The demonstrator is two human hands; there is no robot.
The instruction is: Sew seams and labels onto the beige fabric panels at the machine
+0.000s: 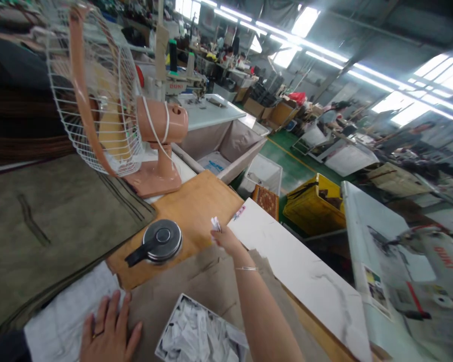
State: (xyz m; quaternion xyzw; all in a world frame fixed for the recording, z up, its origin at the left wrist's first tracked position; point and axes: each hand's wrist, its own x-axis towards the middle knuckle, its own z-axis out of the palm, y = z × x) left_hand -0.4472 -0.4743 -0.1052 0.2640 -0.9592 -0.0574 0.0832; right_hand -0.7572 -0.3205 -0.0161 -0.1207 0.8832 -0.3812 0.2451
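My left hand (107,327) lies flat with its fingers spread, over the edge of a folded white cloth (66,306) and the grey-brown fabric (183,279). Farther out, my right hand (226,240) is closed around a small white object (216,224), too blurred to name for certain. It is above the far edge of the fabric, near the white board (287,256). Between my arms sits an open white box (175,317) full of small white labels or tags. A thermos jug (162,240), seen from above with a black handle, stands on the tan board (207,201).
A pink-brown fan (162,120) stands at the back left, beside stacked olive fabric (60,216). Sewing machines (438,266) flank the right and back. A yellow crate (313,208) and a white bin (266,171) are on the green floor. People sit farther off.
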